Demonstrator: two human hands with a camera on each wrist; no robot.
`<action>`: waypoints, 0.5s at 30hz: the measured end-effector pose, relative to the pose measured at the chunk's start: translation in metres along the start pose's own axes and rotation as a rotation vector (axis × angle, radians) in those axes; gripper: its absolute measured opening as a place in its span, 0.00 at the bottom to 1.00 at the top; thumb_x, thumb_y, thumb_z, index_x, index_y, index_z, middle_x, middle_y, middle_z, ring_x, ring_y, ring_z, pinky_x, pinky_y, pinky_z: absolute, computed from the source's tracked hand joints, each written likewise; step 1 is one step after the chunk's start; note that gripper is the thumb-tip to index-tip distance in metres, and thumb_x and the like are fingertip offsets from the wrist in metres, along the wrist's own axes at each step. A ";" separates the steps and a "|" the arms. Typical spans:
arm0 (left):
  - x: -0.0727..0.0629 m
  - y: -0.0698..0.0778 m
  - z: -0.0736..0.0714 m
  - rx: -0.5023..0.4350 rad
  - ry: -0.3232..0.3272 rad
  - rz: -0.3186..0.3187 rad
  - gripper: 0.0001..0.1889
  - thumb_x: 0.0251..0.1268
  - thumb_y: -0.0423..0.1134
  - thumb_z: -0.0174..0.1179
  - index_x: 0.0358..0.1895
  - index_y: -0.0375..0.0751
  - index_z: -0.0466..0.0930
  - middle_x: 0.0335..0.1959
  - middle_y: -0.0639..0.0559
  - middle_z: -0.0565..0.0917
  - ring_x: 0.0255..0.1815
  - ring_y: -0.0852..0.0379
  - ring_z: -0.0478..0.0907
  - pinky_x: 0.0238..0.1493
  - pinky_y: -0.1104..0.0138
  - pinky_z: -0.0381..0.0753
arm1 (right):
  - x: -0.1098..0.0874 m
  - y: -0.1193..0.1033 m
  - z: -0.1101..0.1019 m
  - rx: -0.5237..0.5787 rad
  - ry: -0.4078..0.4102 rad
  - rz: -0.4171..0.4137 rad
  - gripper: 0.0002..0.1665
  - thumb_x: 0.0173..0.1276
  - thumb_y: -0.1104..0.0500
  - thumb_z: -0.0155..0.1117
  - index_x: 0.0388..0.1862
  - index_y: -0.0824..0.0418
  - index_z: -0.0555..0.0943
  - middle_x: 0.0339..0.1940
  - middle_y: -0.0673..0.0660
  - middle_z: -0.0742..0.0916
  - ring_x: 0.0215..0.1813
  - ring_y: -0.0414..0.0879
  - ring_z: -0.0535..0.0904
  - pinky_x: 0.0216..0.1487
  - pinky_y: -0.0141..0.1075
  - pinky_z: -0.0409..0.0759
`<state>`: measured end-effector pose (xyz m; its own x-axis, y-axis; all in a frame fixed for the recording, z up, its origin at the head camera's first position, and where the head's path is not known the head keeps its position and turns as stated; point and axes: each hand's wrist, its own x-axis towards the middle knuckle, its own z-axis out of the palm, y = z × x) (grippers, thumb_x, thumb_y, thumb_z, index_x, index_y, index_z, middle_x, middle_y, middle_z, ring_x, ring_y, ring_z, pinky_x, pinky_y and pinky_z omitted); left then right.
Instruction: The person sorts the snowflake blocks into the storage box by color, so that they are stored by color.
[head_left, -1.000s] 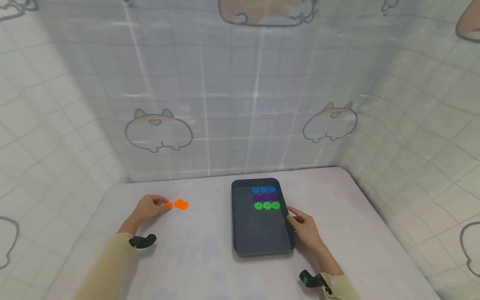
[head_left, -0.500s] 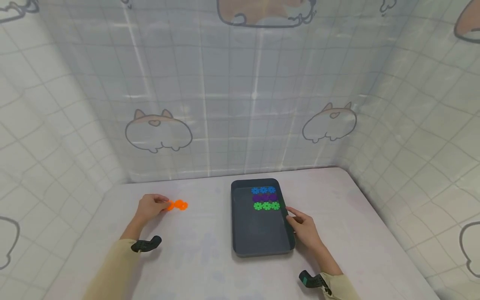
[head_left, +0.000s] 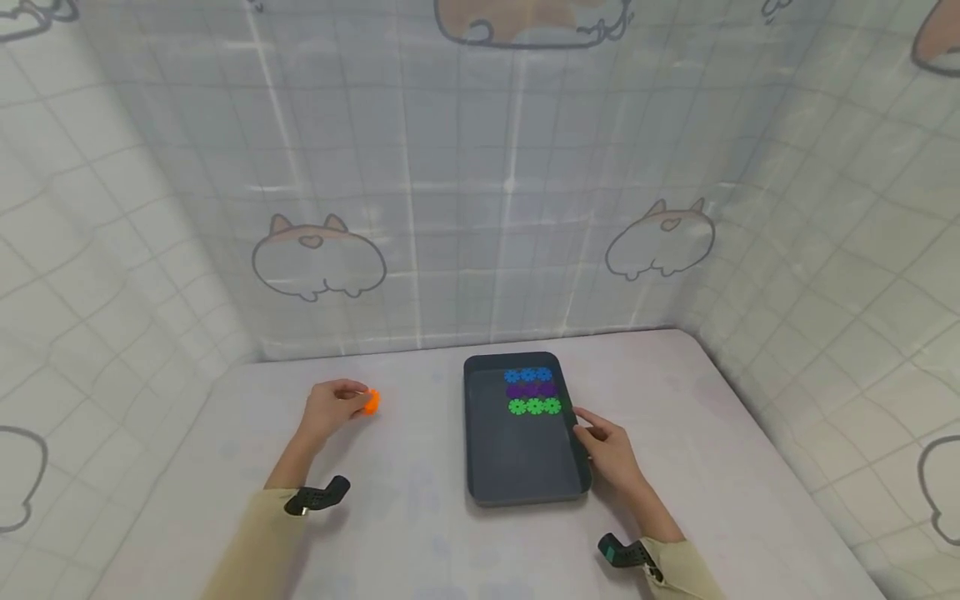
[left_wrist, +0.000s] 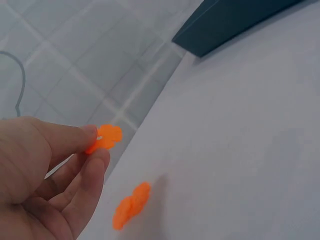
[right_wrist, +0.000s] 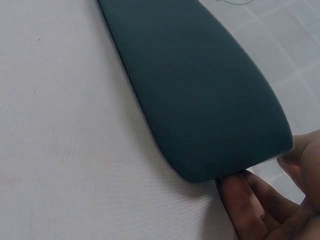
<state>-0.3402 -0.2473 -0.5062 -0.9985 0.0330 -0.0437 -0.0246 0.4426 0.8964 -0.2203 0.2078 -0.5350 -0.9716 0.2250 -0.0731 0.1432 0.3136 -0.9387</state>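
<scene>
Between thumb and fingertips, my left hand (head_left: 333,408) pinches an orange notched building disc (left_wrist: 109,137), raised above the white table. Other orange discs (left_wrist: 131,206) lie overlapping on the table below it; how many I cannot tell. Right of centre in the head view lies a dark grey rectangular tray (head_left: 517,467). Inside it, toward the far right, are rows of blue discs (head_left: 528,375), purple discs (head_left: 531,390) and green discs (head_left: 535,407). My right hand (head_left: 615,454) grips the tray's right side, thumb at the rim and fingers against the outer wall (right_wrist: 200,100).
The white table (head_left: 405,508) runs back to a curtain-like wall (head_left: 465,183) with a grid and cartoon animals. Similar walls stand at left and right. A dark wrist camera (head_left: 318,497) sits on the left wrist, another wrist camera (head_left: 626,554) on the right.
My left hand has picked up an orange disc and moved it rightward and up, over the other orange discs. My right hand and the tray have stayed in place.
</scene>
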 end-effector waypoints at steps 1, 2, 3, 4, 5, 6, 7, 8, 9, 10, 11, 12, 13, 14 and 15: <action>-0.002 0.001 0.004 -0.011 -0.006 0.000 0.14 0.63 0.34 0.65 0.48 0.28 0.81 0.39 0.40 0.83 0.34 0.51 0.84 0.38 0.62 0.84 | 0.000 0.000 0.000 0.000 -0.002 0.004 0.23 0.71 0.57 0.62 0.65 0.53 0.78 0.44 0.61 0.85 0.35 0.49 0.78 0.31 0.36 0.79; -0.004 0.003 0.008 -0.029 -0.008 -0.004 0.14 0.62 0.34 0.65 0.47 0.27 0.81 0.38 0.40 0.83 0.34 0.51 0.84 0.37 0.63 0.84 | 0.000 0.000 0.000 0.000 -0.002 0.007 0.23 0.71 0.57 0.62 0.65 0.54 0.78 0.45 0.62 0.85 0.36 0.49 0.79 0.31 0.36 0.79; -0.006 0.005 0.012 -0.045 -0.014 -0.003 0.14 0.62 0.33 0.66 0.47 0.27 0.81 0.38 0.40 0.83 0.34 0.51 0.84 0.37 0.64 0.84 | 0.000 0.000 0.000 -0.002 -0.003 0.008 0.23 0.71 0.57 0.62 0.65 0.54 0.78 0.45 0.62 0.85 0.36 0.50 0.79 0.32 0.36 0.79; -0.008 0.007 0.016 -0.064 -0.020 -0.001 0.14 0.62 0.33 0.66 0.47 0.27 0.81 0.38 0.40 0.83 0.34 0.51 0.84 0.37 0.64 0.84 | 0.000 0.000 0.000 -0.004 -0.002 0.008 0.23 0.71 0.57 0.62 0.65 0.54 0.78 0.46 0.62 0.85 0.37 0.50 0.79 0.32 0.37 0.79; -0.010 0.010 0.020 -0.084 -0.030 0.003 0.14 0.62 0.33 0.66 0.47 0.27 0.81 0.38 0.40 0.83 0.35 0.50 0.84 0.37 0.64 0.84 | 0.000 -0.001 0.000 -0.004 0.001 0.007 0.23 0.71 0.57 0.62 0.64 0.54 0.78 0.46 0.62 0.85 0.37 0.50 0.79 0.32 0.37 0.79; -0.012 0.013 0.023 -0.104 -0.033 0.008 0.14 0.61 0.33 0.67 0.47 0.27 0.82 0.38 0.40 0.83 0.35 0.50 0.84 0.37 0.65 0.84 | 0.001 -0.001 0.000 -0.002 0.002 0.005 0.23 0.71 0.56 0.62 0.64 0.54 0.78 0.46 0.62 0.85 0.38 0.50 0.79 0.33 0.37 0.79; -0.014 0.016 0.026 -0.123 -0.036 0.013 0.13 0.61 0.33 0.67 0.46 0.28 0.82 0.38 0.40 0.83 0.35 0.50 0.85 0.37 0.65 0.84 | 0.001 -0.001 0.000 0.000 0.001 0.004 0.23 0.71 0.56 0.62 0.64 0.53 0.78 0.46 0.62 0.85 0.38 0.50 0.79 0.33 0.37 0.79; -0.016 0.020 0.029 -0.139 -0.039 0.019 0.13 0.61 0.32 0.67 0.46 0.28 0.82 0.38 0.40 0.83 0.35 0.50 0.85 0.37 0.65 0.84 | 0.001 -0.002 0.000 0.001 0.000 0.004 0.23 0.71 0.56 0.62 0.64 0.53 0.78 0.46 0.62 0.85 0.38 0.50 0.79 0.33 0.37 0.79; -0.018 0.023 0.032 -0.150 -0.051 0.029 0.13 0.61 0.32 0.67 0.46 0.28 0.82 0.38 0.39 0.83 0.36 0.50 0.85 0.37 0.65 0.84 | 0.001 -0.002 0.000 -0.001 -0.004 0.000 0.23 0.71 0.56 0.62 0.64 0.54 0.78 0.46 0.62 0.85 0.39 0.50 0.79 0.33 0.37 0.79; -0.019 0.027 0.035 -0.160 -0.059 0.035 0.13 0.61 0.32 0.67 0.46 0.28 0.82 0.39 0.39 0.83 0.36 0.50 0.85 0.38 0.65 0.84 | 0.001 -0.001 -0.001 0.002 -0.005 0.003 0.23 0.71 0.56 0.62 0.64 0.54 0.78 0.45 0.62 0.85 0.38 0.50 0.80 0.33 0.37 0.79; -0.021 0.031 0.038 -0.167 -0.068 0.043 0.13 0.61 0.32 0.67 0.46 0.28 0.82 0.39 0.39 0.83 0.36 0.50 0.85 0.38 0.66 0.84 | 0.001 -0.001 -0.001 0.005 -0.006 0.005 0.23 0.70 0.57 0.62 0.64 0.54 0.78 0.45 0.62 0.85 0.38 0.50 0.80 0.33 0.37 0.80; -0.023 0.034 0.042 -0.176 -0.071 0.050 0.12 0.61 0.31 0.67 0.46 0.28 0.82 0.39 0.39 0.83 0.35 0.50 0.85 0.37 0.66 0.84 | 0.002 -0.001 -0.001 0.008 -0.007 0.008 0.23 0.70 0.57 0.63 0.64 0.54 0.78 0.44 0.62 0.85 0.38 0.50 0.80 0.32 0.37 0.80; -0.024 0.038 0.045 -0.184 -0.079 0.058 0.12 0.61 0.31 0.66 0.46 0.27 0.82 0.39 0.39 0.83 0.36 0.50 0.85 0.37 0.66 0.84 | 0.001 -0.001 -0.001 0.007 -0.008 0.010 0.23 0.70 0.57 0.63 0.64 0.53 0.78 0.44 0.62 0.85 0.37 0.50 0.80 0.32 0.37 0.80; -0.026 0.042 0.049 -0.196 -0.087 0.063 0.13 0.61 0.31 0.66 0.46 0.27 0.82 0.39 0.39 0.83 0.36 0.49 0.85 0.38 0.66 0.84 | 0.001 0.000 -0.001 0.005 -0.008 0.010 0.23 0.71 0.57 0.62 0.64 0.53 0.78 0.44 0.62 0.85 0.37 0.50 0.80 0.32 0.37 0.80; -0.027 0.046 0.053 -0.203 -0.095 0.065 0.13 0.61 0.31 0.66 0.46 0.27 0.82 0.39 0.39 0.83 0.36 0.49 0.85 0.38 0.66 0.84 | 0.001 0.000 -0.001 -0.001 -0.008 0.006 0.23 0.71 0.57 0.62 0.64 0.54 0.78 0.44 0.63 0.85 0.37 0.50 0.79 0.32 0.37 0.80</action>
<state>-0.3119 -0.1802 -0.4870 -0.9894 0.1441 -0.0162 0.0202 0.2477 0.9686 -0.2214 0.2093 -0.5350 -0.9722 0.2198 -0.0810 0.1490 0.3133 -0.9379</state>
